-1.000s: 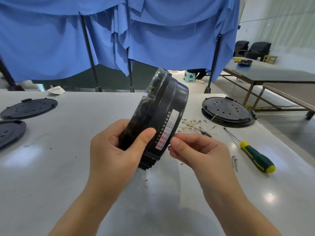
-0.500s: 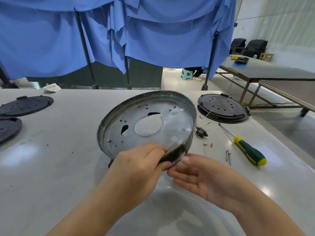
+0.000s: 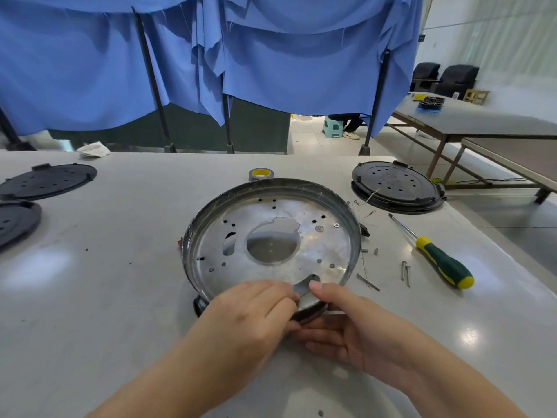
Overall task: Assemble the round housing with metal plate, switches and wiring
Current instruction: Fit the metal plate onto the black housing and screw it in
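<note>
Head view, left to right: left hand (image 3: 256, 309) grip pinches the near rim of the round housing (image 3: 193, 236), which sits mid-worktop (image 3: 120, 297) with the metal plate (image 3: 316, 248) seated inside. Right hand (image 3: 346, 330) grip curls round the same rim. Loose screws (image 3: 405, 271), wiring (image 3: 366, 214) and screwdriver (image 3: 441, 260) lie right, so fastening and wiring seem left to do.

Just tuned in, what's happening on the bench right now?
A person is working on the round housing, which lies open side up on the table with the metal plate seated inside. The left hand and right hand both grip its near rim. A screwdriver and loose screws lie untouched to the right, with a black lid behind them.
</note>
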